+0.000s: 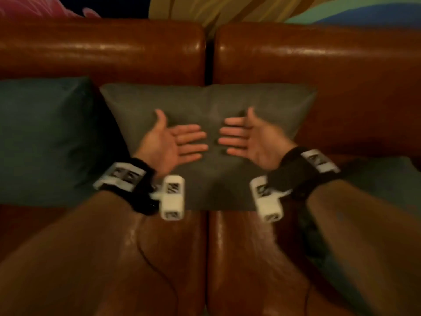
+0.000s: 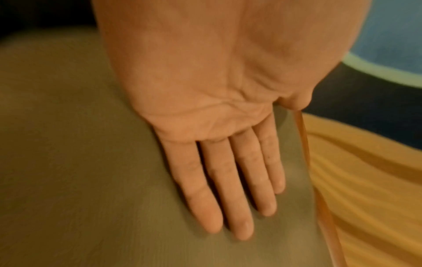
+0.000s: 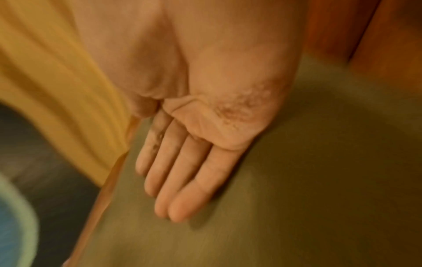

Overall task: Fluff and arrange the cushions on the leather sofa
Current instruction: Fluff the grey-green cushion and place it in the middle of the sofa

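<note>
A grey-green cushion point(image 1: 205, 103) leans against the brown leather sofa point(image 1: 102, 51), over the gap between its two back sections. Both my hands are flat and open in front of its face, palms turned toward each other, fingertips nearly meeting. My left hand point(image 1: 175, 142) is left of centre, my right hand point(image 1: 241, 139) right of centre. In the left wrist view my left hand point(image 2: 230, 173) lies with straight fingers against the cushion point(image 2: 68, 162). The right wrist view shows my right hand point(image 3: 189, 171) likewise over the cushion point(image 3: 319, 162). Neither hand holds anything.
A dark teal cushion point(image 1: 45, 137) sits on the seat to the left, overlapping the grey one's edge. Another teal cushion point(image 1: 382, 183) lies at the right, partly behind my right forearm. Sofa seat point(image 1: 205, 258) spreads in front. A colourful painted wall point(image 1: 227, 8) rises behind.
</note>
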Action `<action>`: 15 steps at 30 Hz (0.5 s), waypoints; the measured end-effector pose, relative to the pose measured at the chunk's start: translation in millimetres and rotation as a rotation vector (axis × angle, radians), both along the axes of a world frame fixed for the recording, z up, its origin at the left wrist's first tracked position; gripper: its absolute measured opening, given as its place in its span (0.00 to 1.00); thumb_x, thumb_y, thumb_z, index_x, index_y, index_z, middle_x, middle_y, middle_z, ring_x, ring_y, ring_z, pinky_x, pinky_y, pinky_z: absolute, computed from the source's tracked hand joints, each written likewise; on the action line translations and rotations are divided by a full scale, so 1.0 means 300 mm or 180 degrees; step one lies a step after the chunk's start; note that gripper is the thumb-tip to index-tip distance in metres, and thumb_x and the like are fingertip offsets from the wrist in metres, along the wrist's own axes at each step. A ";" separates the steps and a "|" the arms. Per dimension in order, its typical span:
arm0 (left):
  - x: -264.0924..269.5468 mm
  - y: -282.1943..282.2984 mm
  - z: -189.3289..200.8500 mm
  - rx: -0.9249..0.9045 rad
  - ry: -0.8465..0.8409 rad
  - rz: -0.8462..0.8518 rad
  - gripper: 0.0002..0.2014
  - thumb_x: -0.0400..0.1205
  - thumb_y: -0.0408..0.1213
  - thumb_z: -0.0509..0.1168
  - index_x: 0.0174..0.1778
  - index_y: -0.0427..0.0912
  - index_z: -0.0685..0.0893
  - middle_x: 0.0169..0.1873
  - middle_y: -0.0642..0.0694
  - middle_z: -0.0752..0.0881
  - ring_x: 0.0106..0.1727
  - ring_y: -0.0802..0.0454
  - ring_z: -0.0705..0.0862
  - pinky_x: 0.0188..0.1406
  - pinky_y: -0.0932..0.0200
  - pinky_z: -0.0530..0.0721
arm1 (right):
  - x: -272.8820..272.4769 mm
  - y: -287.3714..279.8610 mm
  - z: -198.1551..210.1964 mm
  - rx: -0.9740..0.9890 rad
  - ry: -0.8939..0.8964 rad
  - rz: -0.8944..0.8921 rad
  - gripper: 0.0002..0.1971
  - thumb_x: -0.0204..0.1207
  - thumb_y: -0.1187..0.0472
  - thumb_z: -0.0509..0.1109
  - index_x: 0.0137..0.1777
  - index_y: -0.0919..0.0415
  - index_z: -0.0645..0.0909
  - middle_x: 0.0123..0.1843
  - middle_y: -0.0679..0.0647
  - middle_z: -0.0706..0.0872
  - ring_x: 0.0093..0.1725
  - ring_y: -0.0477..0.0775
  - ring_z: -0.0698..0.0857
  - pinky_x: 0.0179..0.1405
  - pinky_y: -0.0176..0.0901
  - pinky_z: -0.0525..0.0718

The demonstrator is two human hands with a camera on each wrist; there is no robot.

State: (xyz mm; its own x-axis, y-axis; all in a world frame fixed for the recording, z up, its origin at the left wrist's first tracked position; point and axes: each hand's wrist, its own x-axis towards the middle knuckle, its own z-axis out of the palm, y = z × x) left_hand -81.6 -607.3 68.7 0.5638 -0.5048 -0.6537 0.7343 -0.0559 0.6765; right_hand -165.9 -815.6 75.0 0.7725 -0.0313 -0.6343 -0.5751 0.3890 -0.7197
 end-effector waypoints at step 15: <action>-0.002 0.099 -0.171 0.2369 -0.1457 -0.4072 0.22 0.82 0.56 0.63 0.63 0.45 0.86 0.55 0.45 0.89 0.40 0.59 0.86 0.52 0.58 0.85 | -0.036 0.009 -0.169 -0.1666 0.1032 0.3549 0.07 0.87 0.58 0.63 0.54 0.47 0.82 0.56 0.47 0.86 0.59 0.51 0.85 0.54 0.44 0.80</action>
State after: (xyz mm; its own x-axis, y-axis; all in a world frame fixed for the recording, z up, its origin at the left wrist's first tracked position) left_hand -82.2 -577.8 17.4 0.2398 -0.4399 -0.8655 -0.3190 -0.8777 0.3577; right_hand -176.8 -812.8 24.4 0.3541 0.2296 -0.9066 -0.5836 -0.7033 -0.4060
